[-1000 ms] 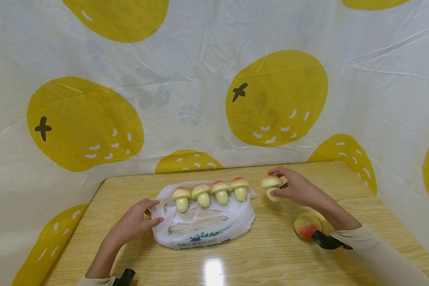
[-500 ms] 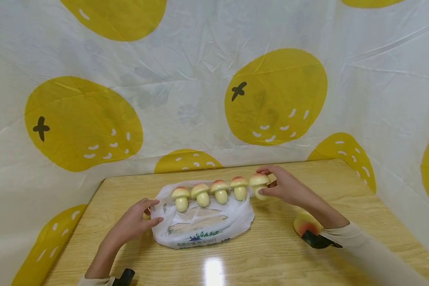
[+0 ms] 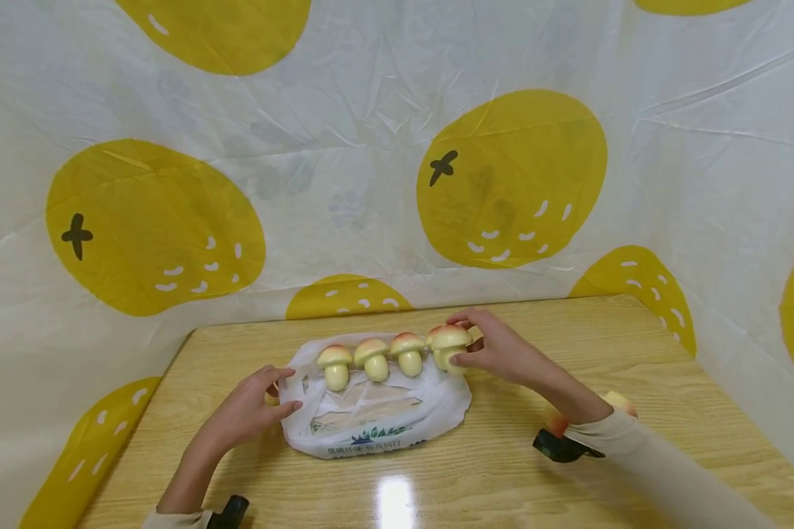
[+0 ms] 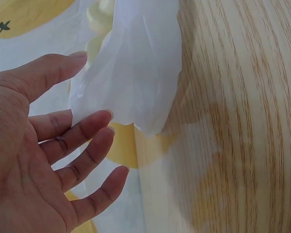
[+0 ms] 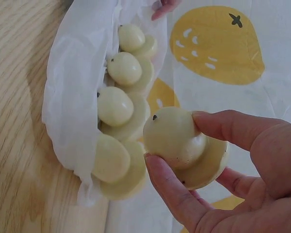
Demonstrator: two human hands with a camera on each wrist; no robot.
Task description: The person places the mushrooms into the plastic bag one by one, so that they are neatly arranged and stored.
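A row of several cream toy mushrooms [image 3: 373, 360] with reddish caps lies in a white plastic bag [image 3: 384, 433]. My right hand [image 3: 503, 353] pinches another mushroom [image 5: 177, 136] by its stem and cap at the row's right end. In the head view it covers most of the mushroom behind it; the right wrist view shows the two apart. My left hand [image 3: 254, 408] is at the bag's left side, fingers loosely bent and spread. In the left wrist view, the index fingertip passes behind the plastic and the thumb [image 4: 53, 73] lies near the bag's edge.
Peach-like toy fruits [image 3: 618, 402] lie on the wooden table [image 3: 503, 470] at the right, partly hidden by the right wrist. A white cloth [image 3: 344, 184] with yellow fruit prints hangs behind the table and along its sides.
My right hand has carried the mushroom leftward from the bare table to the bag's right end, in front of the last mushroom in the row. The left hand stays in place.
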